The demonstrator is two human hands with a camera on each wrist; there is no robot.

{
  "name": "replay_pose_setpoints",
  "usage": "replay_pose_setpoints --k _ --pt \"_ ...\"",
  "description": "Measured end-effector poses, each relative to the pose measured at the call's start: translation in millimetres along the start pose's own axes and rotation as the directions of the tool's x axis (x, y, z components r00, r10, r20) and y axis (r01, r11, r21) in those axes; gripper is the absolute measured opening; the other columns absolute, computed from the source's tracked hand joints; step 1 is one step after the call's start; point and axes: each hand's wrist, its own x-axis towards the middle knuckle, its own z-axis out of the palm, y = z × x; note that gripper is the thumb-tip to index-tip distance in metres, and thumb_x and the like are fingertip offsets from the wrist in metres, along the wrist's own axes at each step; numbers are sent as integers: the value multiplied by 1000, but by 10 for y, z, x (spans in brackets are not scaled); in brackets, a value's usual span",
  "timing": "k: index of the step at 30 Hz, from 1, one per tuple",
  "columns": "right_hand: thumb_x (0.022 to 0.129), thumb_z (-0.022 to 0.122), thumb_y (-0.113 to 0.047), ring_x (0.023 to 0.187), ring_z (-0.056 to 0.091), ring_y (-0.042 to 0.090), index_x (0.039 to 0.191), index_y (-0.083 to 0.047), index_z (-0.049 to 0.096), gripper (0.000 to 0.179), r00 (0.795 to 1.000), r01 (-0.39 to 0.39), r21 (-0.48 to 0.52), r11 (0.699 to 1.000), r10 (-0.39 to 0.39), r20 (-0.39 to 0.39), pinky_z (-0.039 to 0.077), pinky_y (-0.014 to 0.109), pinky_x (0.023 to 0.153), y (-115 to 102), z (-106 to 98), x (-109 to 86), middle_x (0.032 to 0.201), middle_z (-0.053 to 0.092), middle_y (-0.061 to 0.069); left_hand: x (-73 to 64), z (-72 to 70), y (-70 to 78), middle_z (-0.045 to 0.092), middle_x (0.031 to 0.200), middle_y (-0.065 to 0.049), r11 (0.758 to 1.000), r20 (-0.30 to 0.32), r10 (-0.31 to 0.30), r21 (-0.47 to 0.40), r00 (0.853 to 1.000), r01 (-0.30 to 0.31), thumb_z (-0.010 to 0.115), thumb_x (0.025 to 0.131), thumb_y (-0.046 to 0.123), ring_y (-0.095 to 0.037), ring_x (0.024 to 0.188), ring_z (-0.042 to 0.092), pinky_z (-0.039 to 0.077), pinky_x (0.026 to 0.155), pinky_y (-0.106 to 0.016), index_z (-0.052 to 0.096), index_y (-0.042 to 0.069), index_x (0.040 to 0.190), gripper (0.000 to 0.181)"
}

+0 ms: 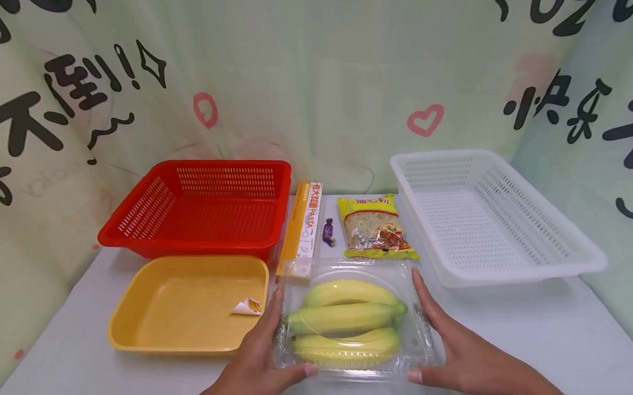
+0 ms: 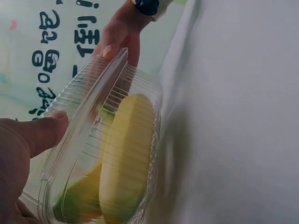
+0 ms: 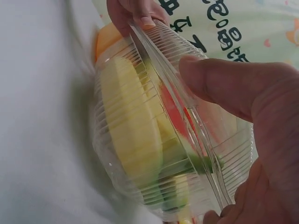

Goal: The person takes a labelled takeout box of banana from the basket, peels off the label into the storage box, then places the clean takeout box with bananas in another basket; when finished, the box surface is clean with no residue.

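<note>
Both hands hold a clear plastic clamshell box (image 1: 416,333) near the front of the table in the head view. Inside lie several yellow-green bananas (image 1: 347,317), seen through the closed lid. My left hand (image 1: 256,359) grips the box's left side, thumb at the front corner and fingers along the side. On the opposite side, my right hand (image 1: 465,349) holds it the same way. Each thumb (image 2: 44,133) presses near the lid's ribbed edge in the wrist views. A shadow falls on the white cloth beside the box; whether its base touches the table, I cannot tell.
A yellow tray (image 1: 143,343) holding a small banana-printed paper (image 1: 247,306) stands left, before a red basket (image 1: 229,247). Behind the box lie a pasta box (image 1: 303,227), a purple-wrapped candy (image 1: 328,232) and a yellow food packet (image 1: 375,227). A white basket (image 1: 513,275) stands right.
</note>
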Motion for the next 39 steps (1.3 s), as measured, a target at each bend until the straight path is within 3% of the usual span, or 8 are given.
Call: replay_pose_setpoints --k 4,9,12,15,20,27,31,39 --pt "76 85 -33 142 5 -1 156 -26 -9 124 999 8 12 1000 -8 -34 16 6 99 -64 -15 44 163 -6 1 28 -54 39 12 160 6 998 -53 68 -11 996 -69 89 68 36 -15 144 18 19 112 -24 12 17 157 119" --pt "75 85 -29 142 7 1 157 -26 -6 123 997 33 23 999 -31 -66 17 4 98 -116 -29 107 163 -6 0 69 -126 72 10 162 6 986 -94 165 -9 982 -167 91 66 31 -15 145 17 20 111 -17 12 21 158 121" --pt "75 85 -27 144 7 11 157 -25 -7 123 996 45 18 999 -44 -71 16 5 98 -144 -42 131 163 -6 2 80 -167 100 11 161 9 991 -94 134 -2 986 -135 91 65 32 -13 145 17 20 112 -21 12 23 158 122" --pt "76 84 -25 145 7 21 157 -26 -7 122 997 41 52 998 -37 -68 16 6 99 -187 -59 164 162 -6 1 90 -210 133 15 159 13 999 -87 54 10 995 -53 91 65 35 -11 143 21 23 112 -28 12 24 157 122" --pt "76 84 -25 146 6 22 156 -31 -7 121 998 18 110 994 -11 -65 20 7 100 -273 -88 234 162 -6 -2 122 -284 190 18 157 15 1000 -73 -21 17 997 22 93 62 35 -12 140 26 29 111 -37 11 28 156 125" --pt "75 86 -28 146 6 26 155 -37 -7 123 997 -10 95 995 16 -69 19 7 99 -386 -128 298 162 -6 -6 139 -419 284 23 157 11 1000 -68 6 22 998 -4 91 63 37 -15 136 36 38 105 -33 11 31 156 124" --pt "75 86 -28 146 3 19 155 -35 -7 123 997 18 112 994 -10 -70 20 6 100 -446 -159 339 162 -6 -7 150 -519 325 26 157 7 998 -67 45 40 997 -43 91 64 36 -17 130 43 44 99 -29 12 27 157 122" --pt "74 87 -24 144 13 25 155 -36 -8 125 995 62 106 992 -53 -87 34 13 97 -564 -252 462 162 -2 -4 233 -714 417 42 148 -1 996 -66 88 36 994 -86 90 68 29 -21 118 52 50 90 -26 15 31 157 116"
